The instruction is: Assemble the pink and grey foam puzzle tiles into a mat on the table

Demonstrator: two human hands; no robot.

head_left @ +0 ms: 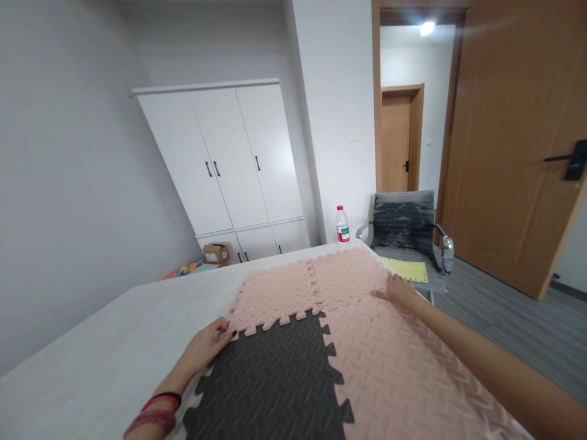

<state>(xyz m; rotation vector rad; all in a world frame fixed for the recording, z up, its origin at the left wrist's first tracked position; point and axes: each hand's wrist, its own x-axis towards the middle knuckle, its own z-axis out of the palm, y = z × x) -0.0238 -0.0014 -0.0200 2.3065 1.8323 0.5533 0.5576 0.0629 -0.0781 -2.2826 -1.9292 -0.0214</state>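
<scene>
Several puzzle-edged foam mat tiles lie together on a white-covered surface. A far-left pink tile (277,293) meets a far-right pink tile (348,274) along a toothed seam. Nearer me are a black tile (270,382) and a near-right pink tile (398,370). My left hand (208,345), with bands on its wrist, is closed on the near-left corner of the far-left pink tile, beside the black tile. My right hand (400,293) grips the outer right edge where the two right-hand pink tiles meet, thumb on top; its other fingertips are partly hidden.
A bottle with a red cap (342,226) stands at the far edge of the white surface (137,342). Beyond the right edge, a chair (403,223) holds a yellow sheet (406,269). A white cabinet (224,159), cardboard box (215,253) and open wooden door (513,146) are farther back.
</scene>
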